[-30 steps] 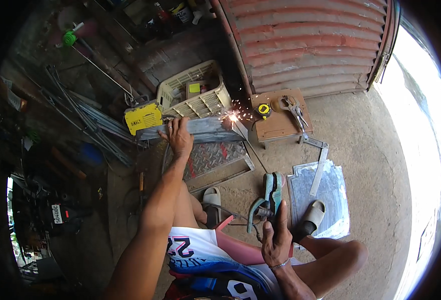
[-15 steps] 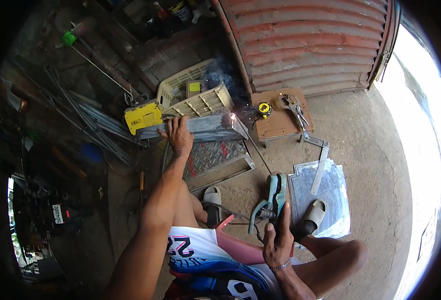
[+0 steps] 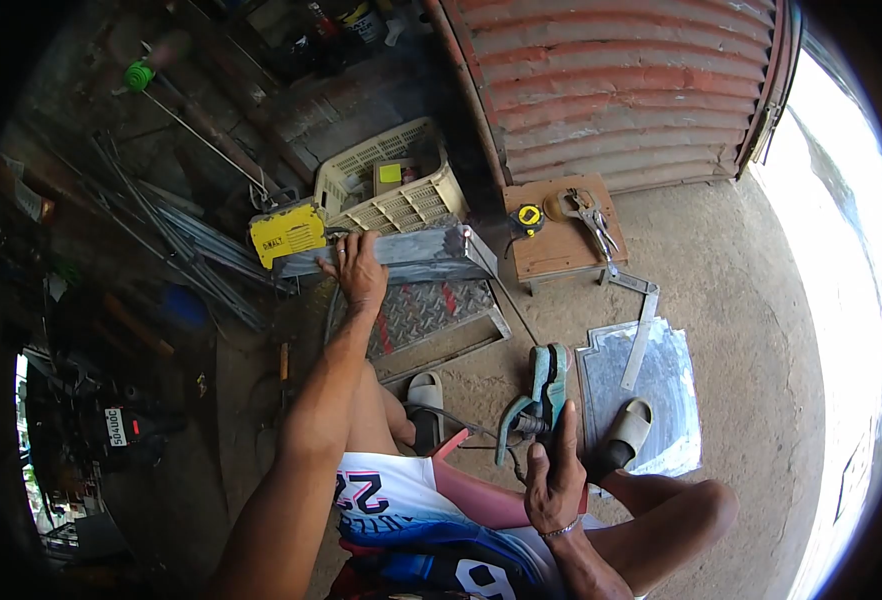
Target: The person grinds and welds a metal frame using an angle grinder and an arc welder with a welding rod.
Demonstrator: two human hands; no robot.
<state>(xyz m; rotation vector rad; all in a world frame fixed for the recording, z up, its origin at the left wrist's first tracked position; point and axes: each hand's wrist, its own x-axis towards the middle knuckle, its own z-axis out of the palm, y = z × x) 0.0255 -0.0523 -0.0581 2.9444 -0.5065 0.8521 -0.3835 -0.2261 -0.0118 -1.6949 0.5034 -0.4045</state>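
My left hand (image 3: 361,272) lies over a grey metal tube (image 3: 416,262), its fingers curled across the upper edge and the thumb side toward the tube's left part. My right hand (image 3: 558,475) grips a teal welding electrode holder (image 3: 551,375), with the index finger stretched along it. From its jaws a thin welding rod (image 3: 517,308) runs up and left to the tube's right end, where a small glowing spot shows. Beneath the tube is a tread-plate metal stand (image 3: 431,312). Behind the tube's left end sits a yellow DeWalt machine (image 3: 288,237).
A cream plastic crate (image 3: 401,208) stands behind the tube. To the right, a small wooden stool (image 3: 561,255) carries a tape measure (image 3: 529,218) and locking pliers (image 3: 591,218). A square ruler (image 3: 641,335) lies over a metal sheet (image 3: 671,400) by my sandal (image 3: 629,425).
The bright arc at the tube's right end has died to a small glow, and the smoke has thinned. The electrode holder has tilted and shifted slightly. My left hand stays in place.
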